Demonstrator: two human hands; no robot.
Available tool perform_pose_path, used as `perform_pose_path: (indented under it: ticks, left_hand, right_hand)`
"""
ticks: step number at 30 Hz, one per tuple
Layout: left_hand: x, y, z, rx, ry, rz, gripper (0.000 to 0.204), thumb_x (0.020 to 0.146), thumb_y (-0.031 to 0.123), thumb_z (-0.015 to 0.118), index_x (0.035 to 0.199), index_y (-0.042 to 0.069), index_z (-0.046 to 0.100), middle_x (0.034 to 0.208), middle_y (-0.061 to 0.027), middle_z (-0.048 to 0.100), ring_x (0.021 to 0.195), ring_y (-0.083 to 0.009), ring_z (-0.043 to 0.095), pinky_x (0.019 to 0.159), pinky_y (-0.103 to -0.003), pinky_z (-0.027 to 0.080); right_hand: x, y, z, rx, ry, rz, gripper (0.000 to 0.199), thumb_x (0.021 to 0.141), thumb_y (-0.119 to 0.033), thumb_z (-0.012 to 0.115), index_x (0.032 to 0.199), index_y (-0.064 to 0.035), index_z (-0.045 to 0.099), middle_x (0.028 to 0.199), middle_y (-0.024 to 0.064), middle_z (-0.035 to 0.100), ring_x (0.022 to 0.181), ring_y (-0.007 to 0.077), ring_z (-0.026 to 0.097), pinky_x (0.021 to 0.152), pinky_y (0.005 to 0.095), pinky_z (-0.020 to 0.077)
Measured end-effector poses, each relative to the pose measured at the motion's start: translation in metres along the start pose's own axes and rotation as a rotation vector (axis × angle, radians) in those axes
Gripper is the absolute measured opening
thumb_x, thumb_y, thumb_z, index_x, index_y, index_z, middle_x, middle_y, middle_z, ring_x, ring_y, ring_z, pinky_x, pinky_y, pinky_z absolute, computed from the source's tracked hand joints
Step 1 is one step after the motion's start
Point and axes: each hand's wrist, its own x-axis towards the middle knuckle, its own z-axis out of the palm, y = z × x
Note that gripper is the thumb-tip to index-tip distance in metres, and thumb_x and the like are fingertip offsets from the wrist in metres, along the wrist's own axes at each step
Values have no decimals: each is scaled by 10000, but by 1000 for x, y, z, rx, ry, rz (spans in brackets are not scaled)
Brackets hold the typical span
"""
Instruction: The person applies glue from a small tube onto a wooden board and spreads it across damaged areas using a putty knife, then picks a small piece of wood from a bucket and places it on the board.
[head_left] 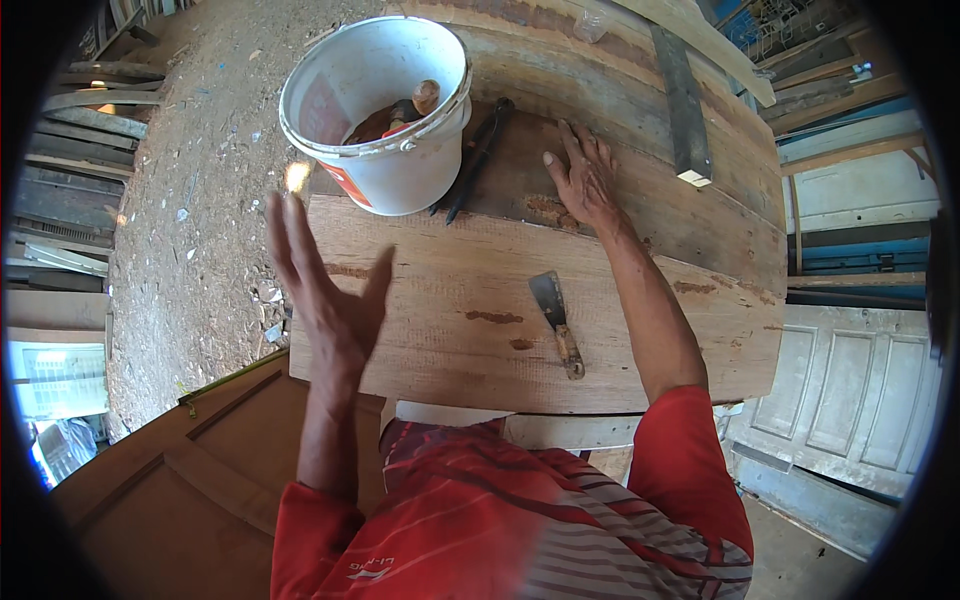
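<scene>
one scraper (559,325) lies on the tabletop (430,350) in the middle of the frame, blade toward the top and worn handle toward the bottom. one white bucket (415,180) stands upright at upper center; inside i can make out one rounded brown knob (426,96) among things too jumbled to count. one long dark tool (484,155) lies just beside the bucket, on its right, and one dark bar (683,115) rests at upper right.

my left hand (325,295) is raised at left of center, below the bucket, fingers and thumb spread wide, a little blurred. my right hand (585,180) lies palm down on the boards right of the bucket, its fingers slightly parted and the thumb held away from them.

the tabletop is made of wide brown boards with rough reddish patches. at far left are stacked planks (95,125) beside a littered floor (205,200); a brown panel (225,440) fills the lower left, and a pale panelled door (855,380) stands at right.
</scene>
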Motion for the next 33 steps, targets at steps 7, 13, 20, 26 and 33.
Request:
perform_pose_path:
  ticks: [7,13,20,26,33]
  left_hand:
    - [94,-28,9,-60,-188,25,810,669,65,945,1370,129,545,1631,-181,336,1441,-392,453,1100,-531,537]
    - [136,-43,38,-125,-188,111,680,656,76,953,1237,63,600,1592,-174,399,1348,-376,562,1075,-505,574]
    - [187,-19,54,-109,-249,235,609,655,40,926,1189,29,634,1524,-104,499,1326,-320,590,1126,-475,541]
    - [230,-36,91,-193,-158,313,636,740,162,926,1269,9,608,1516,-140,502,1302,-338,596,1051,-422,568]
    - [253,-40,160,-268,-102,335,570,633,95,962,1077,-16,623,1348,-230,589,1244,-372,583,1035,-452,489]
  right_hand:
    - [0,-2,-2,35,60,-24,666,1037,-507,518,1570,-116,436,1587,138,437,1427,408,397,1154,576,332]
    - [1,-2,1,61,79,-21,652,1029,-437,541,1578,-109,420,1586,139,439,1430,394,398,1156,575,334]
    - [-1,-1,1,53,54,1,668,1019,-421,559,1590,-115,401,1592,151,419,1435,388,389,1153,580,337]
    - [2,-6,-2,20,8,5,669,1017,-431,566,1597,-142,397,1595,159,401,1429,397,384,1144,590,335]
    - [3,-11,-9,-7,-34,30,635,1022,-441,562,1597,-214,414,1607,161,370,1424,414,375,1129,613,329]
